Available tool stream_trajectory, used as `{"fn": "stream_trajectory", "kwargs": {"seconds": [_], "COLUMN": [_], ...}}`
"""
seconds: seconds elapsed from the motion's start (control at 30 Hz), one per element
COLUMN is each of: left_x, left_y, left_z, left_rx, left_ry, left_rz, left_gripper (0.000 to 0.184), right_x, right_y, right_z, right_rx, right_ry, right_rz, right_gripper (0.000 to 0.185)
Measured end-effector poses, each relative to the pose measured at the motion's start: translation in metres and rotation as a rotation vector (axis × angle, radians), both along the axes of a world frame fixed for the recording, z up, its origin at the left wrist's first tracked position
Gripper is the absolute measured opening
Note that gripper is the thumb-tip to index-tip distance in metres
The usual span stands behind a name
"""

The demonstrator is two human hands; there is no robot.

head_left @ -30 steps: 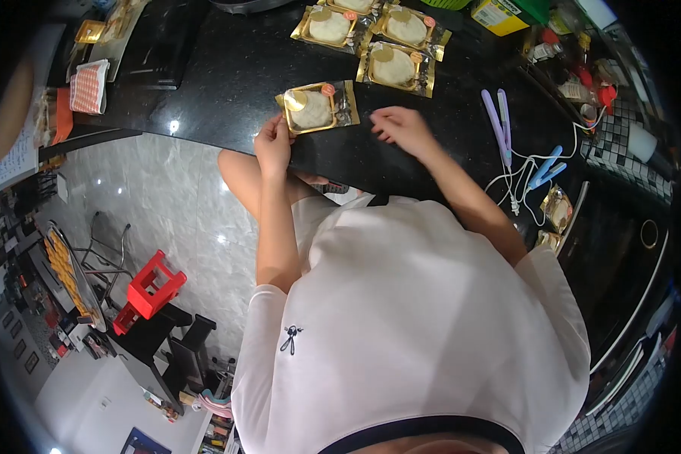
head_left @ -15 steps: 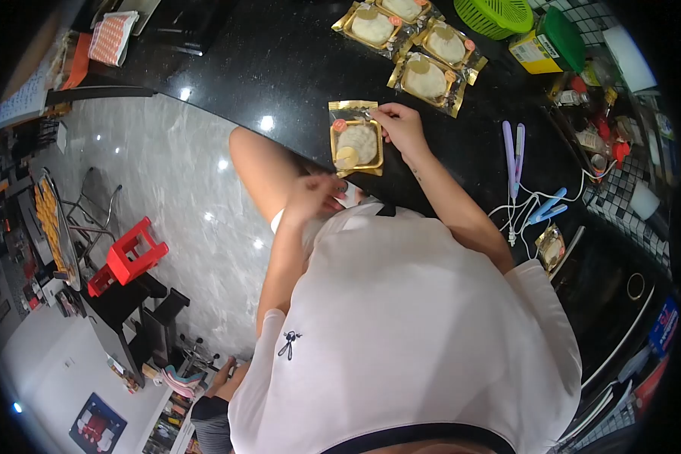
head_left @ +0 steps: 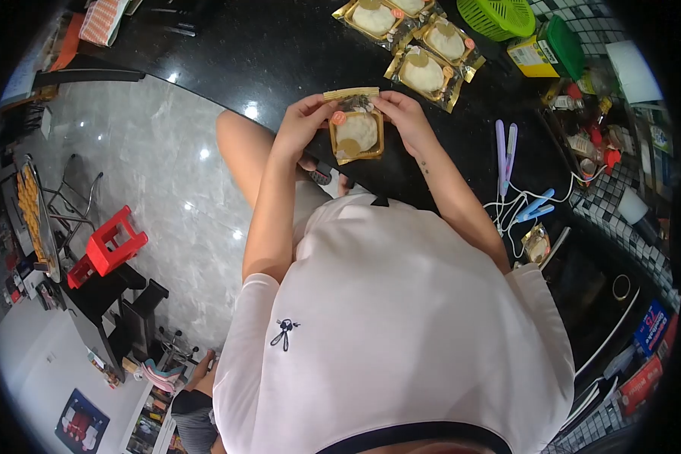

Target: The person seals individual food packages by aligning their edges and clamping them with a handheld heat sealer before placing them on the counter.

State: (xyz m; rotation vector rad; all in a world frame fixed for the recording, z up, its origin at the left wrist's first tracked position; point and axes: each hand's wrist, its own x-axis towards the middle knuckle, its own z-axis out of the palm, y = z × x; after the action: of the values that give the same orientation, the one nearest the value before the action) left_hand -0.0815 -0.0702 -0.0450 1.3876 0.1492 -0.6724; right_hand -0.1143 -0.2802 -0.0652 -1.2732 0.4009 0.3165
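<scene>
A gold packet [head_left: 358, 133] is pinched at its far end by the left hand [head_left: 300, 129] and right hand [head_left: 410, 125], near the tabletop's [head_left: 242, 57] edge; no tear is visible; similar packets [head_left: 422, 73] are grouped beyond.

Black counter [head_left: 280, 64] under gold packets [head_left: 422, 72], green basket [head_left: 499, 17], green-lidded tub [head_left: 545, 51] and, apparently, two corded hair straighteners [head_left: 502, 155]

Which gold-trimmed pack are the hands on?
The lone pack ahead of the torso: left hand and right hand hold its far end. The far cluster and the pack by the blue iron have no hand on them.
</scene>
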Motion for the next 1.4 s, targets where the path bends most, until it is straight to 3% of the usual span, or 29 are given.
{"fn": "stream_trajectory", "kwargs": {"seconds": [0.2, 0.33, 0.8, 0.93, 1.0, 1.07, 1.13, 1.2, 1.27, 1.4], "left_x": [-0.006, -0.007, -0.007, 0.030, 0.055, 0.081, 0.093, 0.088, 0.077, 0.006], "left_y": [-0.004, -0.004, -0.003, -0.013, -0.027, -0.028, -0.013, 0.012, 0.045, 0.026], "left_z": [0.001, -0.006, -0.002, 0.000, 0.011, 0.007, 0.030, 0.034, -0.007, -0.018], "left_rx": [-0.040, -0.034, -0.108, 0.074, 0.175, 0.101, 0.298, 0.346, 0.483, 0.446], "left_ry": [0.017, -0.083, 0.014, -0.122, -0.204, -0.597, -0.710, -0.702, -0.625, -0.178], "left_rz": [0.102, 0.135, 0.190, 0.027, -0.007, 0.047, 0.170, 0.345, 0.438, 0.322], "left_gripper": [0.016, 0.015, 0.017, 0.022, 0.023, 0.022, 0.019, 0.019, 0.021, 0.054], "right_x": [0.006, 0.006, 0.003, 0.003, 0.004, 0.002, -0.004, -0.014, -0.020, -0.012], "right_y": [-0.001, 0.002, 0.005, 0.008, 0.006, 0.006, 0.007, 0.010, 0.015, 0.027], "right_z": [0.004, 0.011, 0.015, 0.012, 0.014, 0.027, 0.018, 0.002, 0.001, -0.008], "right_rx": [-0.076, -0.014, -0.010, 0.083, -0.030, -0.133, -0.023, 0.181, 0.280, 0.473], "right_ry": [-0.021, 0.012, 0.030, 0.103, 0.099, 0.154, 0.199, 0.251, 0.227, 0.186], "right_rz": [0.108, 0.093, 0.047, -0.094, -0.026, 0.057, -0.031, -0.155, -0.191, -0.254], "right_gripper": [0.021, 0.020, 0.021, 0.021, 0.021, 0.021, 0.021, 0.022, 0.020, 0.021]}}
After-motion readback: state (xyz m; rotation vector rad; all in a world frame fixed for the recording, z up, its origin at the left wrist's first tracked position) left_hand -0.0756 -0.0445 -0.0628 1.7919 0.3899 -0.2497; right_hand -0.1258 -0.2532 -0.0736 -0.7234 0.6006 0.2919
